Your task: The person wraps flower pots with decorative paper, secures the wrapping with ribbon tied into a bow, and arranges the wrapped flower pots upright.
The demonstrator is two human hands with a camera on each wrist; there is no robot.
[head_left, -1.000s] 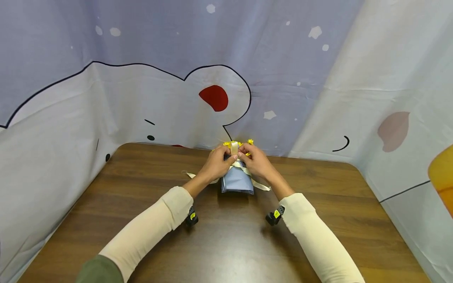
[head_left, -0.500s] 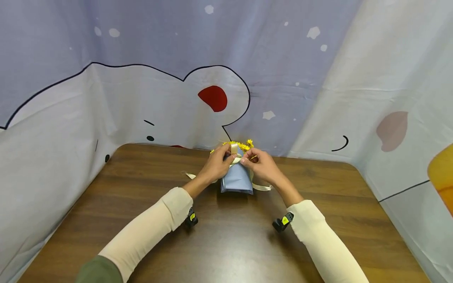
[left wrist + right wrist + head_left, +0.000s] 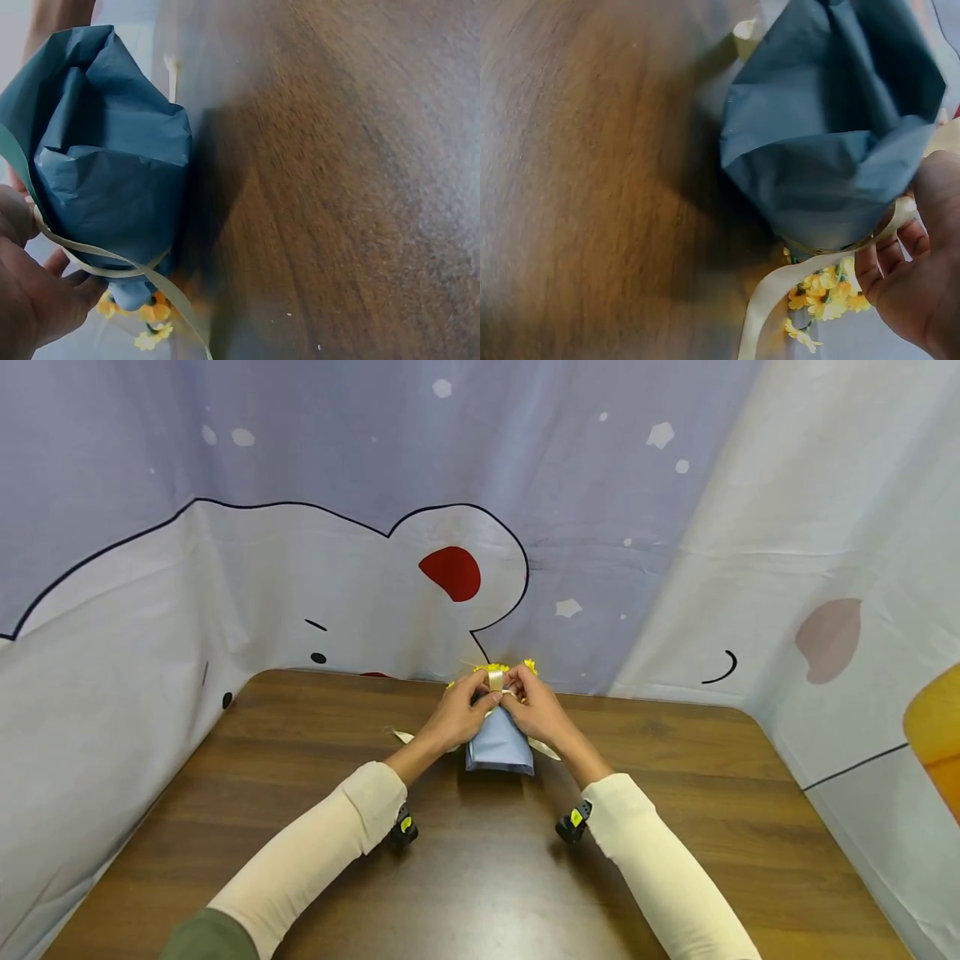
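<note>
A small bouquet lies on the table, wrapped in blue paper (image 3: pixel 498 745) with yellow flowers (image 3: pixel 529 666) at its far end. Cream ribbon (image 3: pixel 496 681) goes round the wrap and stands up in a loop at the middle. My left hand (image 3: pixel 457 714) pinches the ribbon at the loop's base. Close beside it, my right hand (image 3: pixel 540 710) also pinches ribbon there, fingertips almost touching the left ones. Loose ribbon tails (image 3: pixel 769 289) hang to either side. Both wrist views show the folded open end of the paper (image 3: pixel 112 180); the knot itself is hidden behind the fingers.
The brown wooden table (image 3: pixel 480 877) reaches back to a printed cloth backdrop (image 3: pixel 600 527) just behind the flowers. A black wrist camera (image 3: pixel 405 828) hangs under the left cuff, and another black camera (image 3: pixel 573 823) under the right.
My right hand moved a little to the right, drawing ribbon near the knot, then came back in against the left hand. The left hand kept its pinch on the loop.
</note>
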